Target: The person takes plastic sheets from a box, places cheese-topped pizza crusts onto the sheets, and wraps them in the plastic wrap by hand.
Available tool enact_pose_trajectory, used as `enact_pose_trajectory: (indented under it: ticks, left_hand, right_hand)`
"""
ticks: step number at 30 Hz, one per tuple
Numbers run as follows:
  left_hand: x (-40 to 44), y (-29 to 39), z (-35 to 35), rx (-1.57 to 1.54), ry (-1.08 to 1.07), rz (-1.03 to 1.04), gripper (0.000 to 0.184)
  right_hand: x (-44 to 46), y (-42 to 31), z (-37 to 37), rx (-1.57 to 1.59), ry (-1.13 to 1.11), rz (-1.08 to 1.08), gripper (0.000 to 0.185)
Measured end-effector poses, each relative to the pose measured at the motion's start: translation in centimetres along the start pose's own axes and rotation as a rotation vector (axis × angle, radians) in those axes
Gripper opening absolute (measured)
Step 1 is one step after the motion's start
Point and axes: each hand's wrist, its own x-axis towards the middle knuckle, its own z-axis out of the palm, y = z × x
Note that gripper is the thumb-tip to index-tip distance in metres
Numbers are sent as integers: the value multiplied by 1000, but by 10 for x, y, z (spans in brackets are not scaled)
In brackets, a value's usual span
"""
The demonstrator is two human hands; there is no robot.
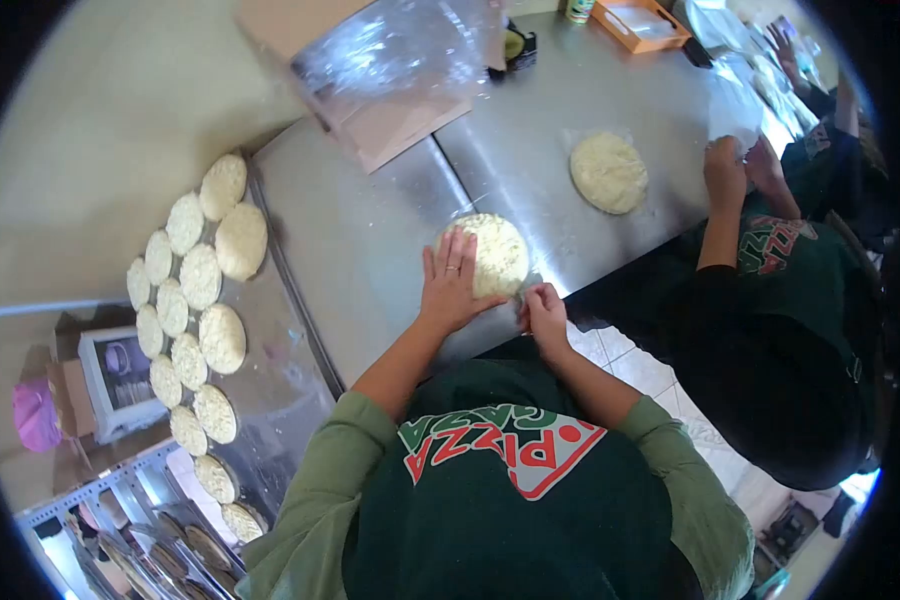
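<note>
A round, pale disc with a crumbly top (500,258) lies at the near edge of the metal table. My left hand (452,285) rests on its left side, fingers spread, with a ring on one finger. Beside the disc's lower right edge, my right hand (544,314) is closed, its fingers pinched at what looks like thin clear plastic (532,283). The plastic is too small to make out well. Farther right on the table lies another pale disc (609,173).
Many similar discs (201,277) stand in rows on the left metal surface (280,400). Cardboard with clear plastic wrap (400,120) lies at the back. A co-worker (770,300) stands at right, hands on plastic. An orange tray (640,25) sits at the far end.
</note>
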Motion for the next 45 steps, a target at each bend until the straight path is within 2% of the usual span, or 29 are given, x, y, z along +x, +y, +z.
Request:
enact_pose_trajectory:
  ticks: [3,5,6,9,10,13,16,19,22,25,27,29,32,35,37,40,43,44,45]
  left_hand:
    - [22,10,-2,-58,38,83,54]
    - [57,8,6,-269,45,181,45]
    - [76,11,19,-386,-30,189,35]
    - [121,10,64,-243,-271,269,36]
    - [127,18,61,-114,-299,307,58]
    - [134,44,51,48,-485,150,98]
    - [144,53,47,110,-612,83,125]
    - [154,63,38,180,-667,42,130]
    - [152,69,25,52,-562,-29,107]
    - [123,27,-5,-216,-22,232,78]
    - [61,-12,-13,-263,186,174,59]
    - [14,-23,-1,-112,74,94,61]
    - [-4,-25,11,-29,-20,79,62]
    - [-1,-24,12,-40,-79,62,61]
    - [2,-31,15,-143,-64,-14,60]
    - [3,-40,3,-445,307,-153,58]
    - [8,-20,-16,-117,5,159,57]
    - [7,-20,-13,-88,-60,150,57]
    - [7,-22,-6,-55,-124,142,57]
  right_hand:
    - [23,-33,-27,-355,289,-512,20]
    - [45,-73,-38,-775,472,-753,34]
    - [55,-86,-37,-843,468,-771,35]
    - [82,-100,-37,-1013,429,-788,37]
    - [94,-90,-41,-1040,400,-761,37]
    - [97,-81,-61,-1112,348,-582,36]
    - [84,-76,-77,-1144,316,-417,33]
    - [77,-78,-96,-998,303,-380,28]
    - [77,-76,-104,-782,299,-342,23]
    - [62,-88,-96,-578,267,-340,22]
    - [38,-101,-74,-478,233,-403,21]
    - [2,-114,-39,-504,120,-521,24]
    - [-24,-87,7,-803,-59,-887,22]
    - [-41,-63,34,-1102,-169,-782,19]
    - [-35,-38,35,-1194,-178,-861,18]
    - [-26,-19,31,-1248,-184,-922,14]
    - [-36,-39,31,-1196,-232,-869,14]
    - [-38,-51,32,-1165,-257,-840,15]
    - [-28,-53,29,-1094,-180,-886,17]
